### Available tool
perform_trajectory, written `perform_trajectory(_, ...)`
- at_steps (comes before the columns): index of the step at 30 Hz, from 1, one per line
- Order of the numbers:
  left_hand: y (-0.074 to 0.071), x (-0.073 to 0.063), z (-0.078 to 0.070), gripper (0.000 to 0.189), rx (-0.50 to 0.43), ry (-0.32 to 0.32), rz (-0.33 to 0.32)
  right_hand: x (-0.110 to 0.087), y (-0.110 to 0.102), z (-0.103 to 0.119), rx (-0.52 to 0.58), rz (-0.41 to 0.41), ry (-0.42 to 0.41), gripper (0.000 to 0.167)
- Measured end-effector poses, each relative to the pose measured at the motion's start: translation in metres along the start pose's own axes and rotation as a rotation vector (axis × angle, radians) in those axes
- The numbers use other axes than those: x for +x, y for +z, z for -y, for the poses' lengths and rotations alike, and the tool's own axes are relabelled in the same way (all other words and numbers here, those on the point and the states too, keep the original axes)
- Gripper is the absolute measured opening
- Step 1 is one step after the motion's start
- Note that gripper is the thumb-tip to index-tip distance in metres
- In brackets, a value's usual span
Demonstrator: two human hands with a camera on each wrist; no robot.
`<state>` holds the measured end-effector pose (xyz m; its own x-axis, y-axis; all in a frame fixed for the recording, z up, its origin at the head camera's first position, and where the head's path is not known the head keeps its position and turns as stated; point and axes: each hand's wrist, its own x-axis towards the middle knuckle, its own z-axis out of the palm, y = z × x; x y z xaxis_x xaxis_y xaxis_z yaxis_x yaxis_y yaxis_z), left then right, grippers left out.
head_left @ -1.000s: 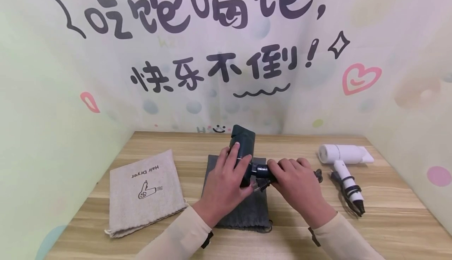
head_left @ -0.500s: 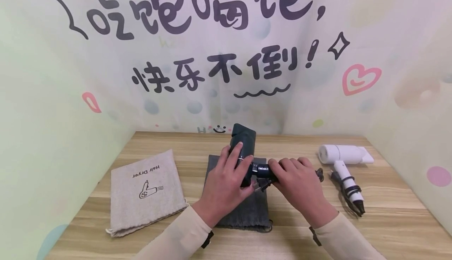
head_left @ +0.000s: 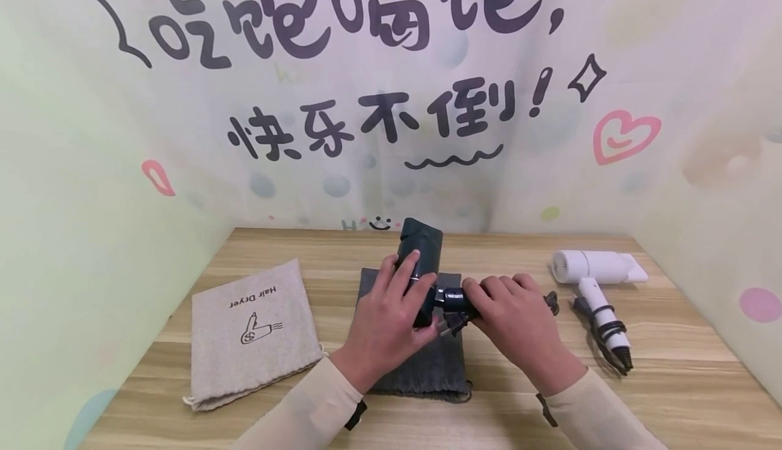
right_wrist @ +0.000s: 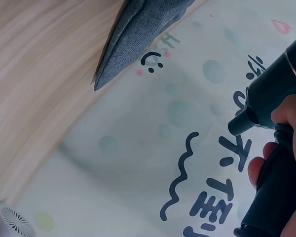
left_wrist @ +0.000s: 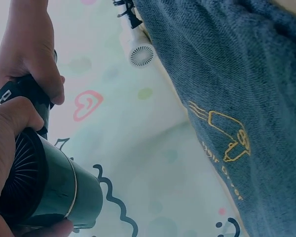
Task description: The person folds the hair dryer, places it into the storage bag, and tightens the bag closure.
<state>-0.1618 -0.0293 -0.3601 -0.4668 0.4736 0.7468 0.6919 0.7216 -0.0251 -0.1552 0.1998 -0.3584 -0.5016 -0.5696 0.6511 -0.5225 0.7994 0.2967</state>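
Observation:
A dark green hair dryer is held in both hands above a dark grey-blue drawstring pouch. The left hand grips the barrel near its rear, fingers over the top; the left wrist view shows its thumb beside the black intake grille. Curled round the handle, the right hand holds it out to the right. The nozzle points away toward the back wall. A black plug hangs under the handle between the hands. The pouch's yellow hair dryer print shows in the left wrist view.
A white hair dryer, its black cord wrapped round the handle, lies at the right of the wooden table. On the left lies a beige pouch printed "Hair Dryer". A printed cloth wall stands behind the table.
The green hair dryer's nozzle end dips very slightly between half a second ago and now. Both hands keep the same hold; the pouches and white hair dryer stay put.

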Motion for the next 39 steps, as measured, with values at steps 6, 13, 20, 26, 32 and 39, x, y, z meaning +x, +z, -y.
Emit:
perform_trajectory(6, 0.0013, -0.0024, 0.0033, 0.054, 0.007, 0.033, -0.029, -0.0008, 0.0004, 0.0004, 0.003, -0.005, -0.017, 0.058)
perform_trajectory(13, 0.0018, -0.0033, 0.0055, 0.053, 0.013, 0.058, -0.059, -0.0007, -0.0005, 0.0008, 0.005, 0.007, -0.023, 0.059)
perform_trajectory(20, 0.0013, -0.0037, 0.0061, 0.053, 0.017, 0.075, -0.076, -0.0003, -0.0017, -0.0005, -0.007, 0.016, -0.043, 0.060)
perform_trajectory(26, 0.0018, -0.0044, 0.0065, 0.053, 0.016, 0.090, -0.083, -0.0008, -0.0020, -0.0015, -0.011, 0.011, -0.066, 0.057)
perform_trajectory(32, 0.0010, -0.0045, 0.0068, 0.053, 0.008, 0.096, -0.080, -0.0006, -0.0017, -0.0025, -0.004, 0.007, -0.080, 0.056)
perform_trajectory(39, -0.0007, -0.0033, 0.0073, 0.053, 0.003, 0.107, -0.076, -0.0006, -0.0018, -0.0036, -0.004, -0.016, -0.102, 0.052)
